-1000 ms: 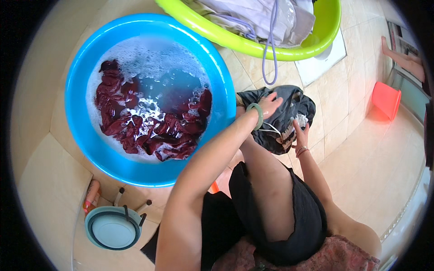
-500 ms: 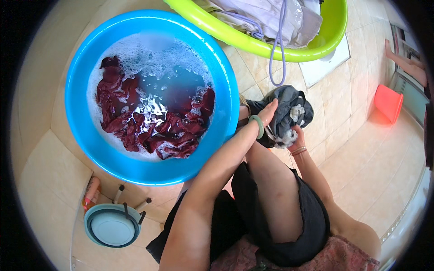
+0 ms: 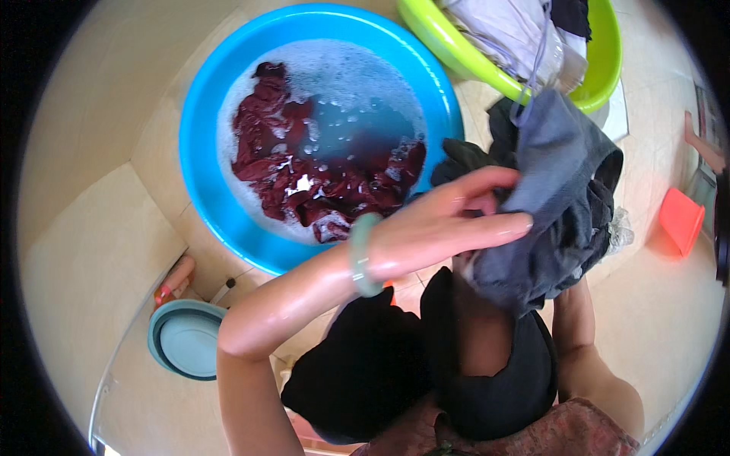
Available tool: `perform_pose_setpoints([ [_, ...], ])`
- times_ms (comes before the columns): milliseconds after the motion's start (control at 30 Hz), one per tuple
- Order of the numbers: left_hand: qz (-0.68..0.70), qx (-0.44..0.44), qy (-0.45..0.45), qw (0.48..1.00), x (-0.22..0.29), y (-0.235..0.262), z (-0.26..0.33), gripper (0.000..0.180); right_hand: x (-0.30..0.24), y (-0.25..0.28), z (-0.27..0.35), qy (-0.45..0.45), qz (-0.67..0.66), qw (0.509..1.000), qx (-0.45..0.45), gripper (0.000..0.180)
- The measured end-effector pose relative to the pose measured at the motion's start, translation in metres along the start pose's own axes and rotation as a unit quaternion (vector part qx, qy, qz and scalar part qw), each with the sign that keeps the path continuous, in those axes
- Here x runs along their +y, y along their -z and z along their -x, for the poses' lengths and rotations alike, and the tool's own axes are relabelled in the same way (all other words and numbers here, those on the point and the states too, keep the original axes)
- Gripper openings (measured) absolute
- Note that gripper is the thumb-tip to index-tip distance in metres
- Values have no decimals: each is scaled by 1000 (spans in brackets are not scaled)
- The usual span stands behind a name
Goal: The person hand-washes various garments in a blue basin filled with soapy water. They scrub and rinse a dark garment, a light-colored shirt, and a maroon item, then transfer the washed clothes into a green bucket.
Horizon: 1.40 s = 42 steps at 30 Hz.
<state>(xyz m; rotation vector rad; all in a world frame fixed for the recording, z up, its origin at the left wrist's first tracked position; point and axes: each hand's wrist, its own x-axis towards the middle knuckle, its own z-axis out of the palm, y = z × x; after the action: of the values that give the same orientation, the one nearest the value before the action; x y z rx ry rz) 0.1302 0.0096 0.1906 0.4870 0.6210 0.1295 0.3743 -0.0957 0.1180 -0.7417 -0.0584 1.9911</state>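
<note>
A dark grey and black garment (image 3: 559,190), bunched and hanging in folds, is held up over my knees. My left hand (image 3: 437,220), with a pale green bangle on its wrist, reaches to the garment's near left side. Its thumb and forefinger are stretched apart against the cloth, not closed on it. My right forearm (image 3: 576,315) rises behind and under the garment, which hides my right hand and its fingers. A whitish, wet-looking wad (image 3: 620,232) shows at the garment's right edge.
A large blue basin (image 3: 201,190) at left holds sudsy water and soaking maroon cloth (image 3: 266,156). A lime green tub (image 3: 604,95) of laundry stands at the far right. A small grey-blue basin (image 3: 186,342) is at lower left, a red bucket (image 3: 680,223) at right.
The dark garment has risen toward me and spread out, now covering my right hand. My left hand has moved nearer and its fingers have spread. The view has shifted.
</note>
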Motion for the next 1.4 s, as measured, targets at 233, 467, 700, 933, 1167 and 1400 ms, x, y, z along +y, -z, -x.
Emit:
perform_pose_setpoints([
  [233, 104, 237, -257, 931, -18, 74, 103, 53, 51, -54, -142, -66, 51, 989, -118, 48],
  [467, 198, 433, -214, 853, -87, 200, 66, 44, 87, -29, -198, 62, 555, 811, 176, 63],
  [700, -591, 630, -258, 433, -76, 176, 51, 61, 105, -79, -188, 291, 865, 407, 32, 75],
  [933, -680, 545, -81, 485, -124, 241, 4, 60, 161, -28, -256, 164, 934, 319, -7, 72],
  [1167, -601, 502, -25, 622, -143, 262, -28, 57, 177, 39, -285, 140, 915, 373, -57, 62],
  [1400, -451, 339, 78, 822, -113, 280, -12, 47, 162, -11, -295, -93, 973, 172, -124, 57],
])
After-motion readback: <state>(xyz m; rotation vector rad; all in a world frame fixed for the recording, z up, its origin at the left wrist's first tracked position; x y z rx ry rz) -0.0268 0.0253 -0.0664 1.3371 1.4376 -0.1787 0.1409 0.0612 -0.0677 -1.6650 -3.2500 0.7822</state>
